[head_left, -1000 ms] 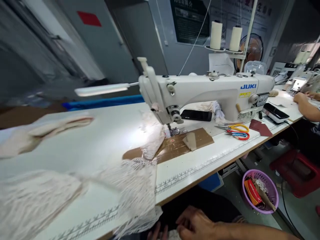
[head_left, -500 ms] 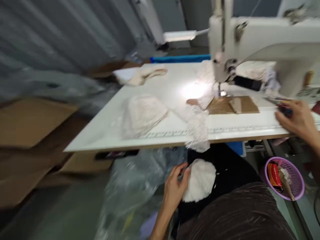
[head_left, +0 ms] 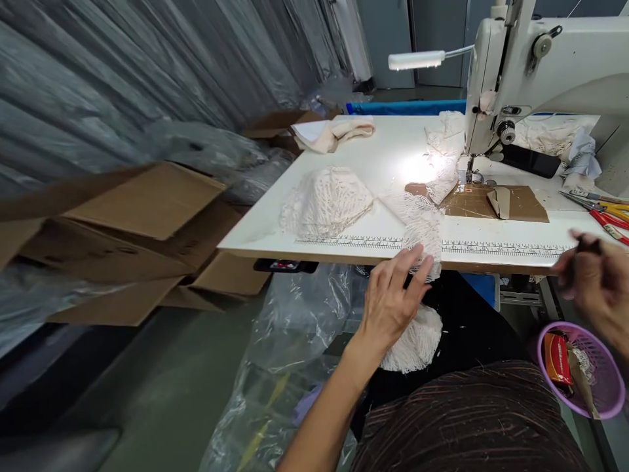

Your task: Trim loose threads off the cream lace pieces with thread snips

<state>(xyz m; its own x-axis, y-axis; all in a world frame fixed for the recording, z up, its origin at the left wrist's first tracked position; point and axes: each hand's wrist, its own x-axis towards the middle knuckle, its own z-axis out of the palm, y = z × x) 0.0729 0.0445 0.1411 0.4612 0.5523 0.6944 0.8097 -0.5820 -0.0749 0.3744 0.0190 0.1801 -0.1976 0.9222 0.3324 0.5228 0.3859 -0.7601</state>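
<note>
Two hands: the left hand (head_left: 390, 298), fingers slightly parted, touches the fringed lace (head_left: 423, 221) just under its fingertips — pinched or not, I can't tell; the right hand (head_left: 597, 278) curls round a small dark object (head_left: 588, 246), blurred. Light handling should spare the lace's fringe.

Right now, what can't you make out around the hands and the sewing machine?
Head view: right hand motion-blurred, so the dark object in its grip can't be identified.
Head view: left hand covers part of the lace strip; whether it pinches or even touches it is unclear.
Head view: the white fringed piece on the lap is partly hidden by that hand.
Head view: red-handled scissors and sewing machine cut off at the right edge.
</note>
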